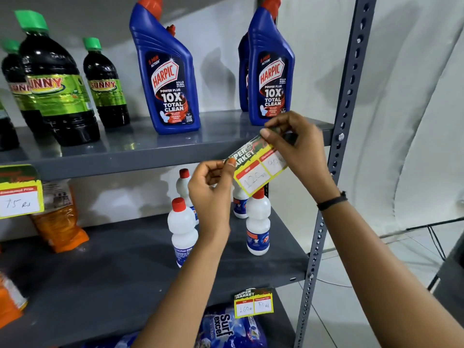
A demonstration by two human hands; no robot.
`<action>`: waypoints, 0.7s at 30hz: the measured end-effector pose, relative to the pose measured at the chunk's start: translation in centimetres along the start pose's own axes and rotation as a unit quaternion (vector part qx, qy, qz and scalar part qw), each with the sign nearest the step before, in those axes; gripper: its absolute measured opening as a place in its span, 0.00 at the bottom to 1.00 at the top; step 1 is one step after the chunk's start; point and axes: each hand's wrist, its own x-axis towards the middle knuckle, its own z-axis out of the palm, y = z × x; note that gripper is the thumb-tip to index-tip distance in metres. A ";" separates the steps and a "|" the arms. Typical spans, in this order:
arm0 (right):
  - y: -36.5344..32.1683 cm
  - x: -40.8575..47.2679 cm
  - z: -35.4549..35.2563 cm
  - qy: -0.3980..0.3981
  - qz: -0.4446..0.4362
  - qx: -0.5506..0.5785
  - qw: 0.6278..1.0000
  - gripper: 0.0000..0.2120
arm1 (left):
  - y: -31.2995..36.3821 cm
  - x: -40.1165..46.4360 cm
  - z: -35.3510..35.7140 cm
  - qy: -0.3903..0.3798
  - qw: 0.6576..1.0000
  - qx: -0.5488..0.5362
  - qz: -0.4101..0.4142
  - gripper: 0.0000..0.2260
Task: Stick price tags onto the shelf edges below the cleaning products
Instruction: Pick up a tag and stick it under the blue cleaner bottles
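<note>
At the far left a yellow-edged price tag reading "75 Rs" hangs from the upper shelf edge. Above it stand dark bottles with green caps, labelled "SUNNY". Below sits an orange pouch; its print is too blurred to read. Next come blue bottles marked "HARPIC", "POWER PLUS 10X TOTAL CLEAN"; another stands further right. On the middle shelf are white bottles with red caps.

The left hand pinches the lower left corner of a loose tag between thumb and fingers. The tag, tilted, reads "SUPER MARKET" and "120"; it is held in front of the upper shelf edge, below the right Harpic bottle. The right hand, a dark band at its wrist, pinches the tag's upper edge.

Lower, a tag reading "160" sticks to the middle shelf edge, above a blue "Surf excel" bag. The shelves are grey metal with a perforated upright; behind hangs white sheeting, over pale floor tiles.
</note>
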 end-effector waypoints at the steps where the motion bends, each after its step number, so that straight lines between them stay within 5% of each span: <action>1: 0.2 -0.5 -0.1 0.004 -0.002 -0.002 1.000 0.04 | 0.1 0.4 -0.4 0.000 1.000 0.017 0.017 0.05; 11: 1.6 -2.5 0.7 -0.020 -0.040 -0.093 0.995 0.07 | -0.6 2.0 -2.2 0.027 0.962 0.238 0.134 0.10; 21: 2.1 -2.7 1.2 -0.015 -0.043 -0.108 0.993 0.06 | -0.3 1.8 -2.3 0.041 0.944 0.289 0.151 0.10</action>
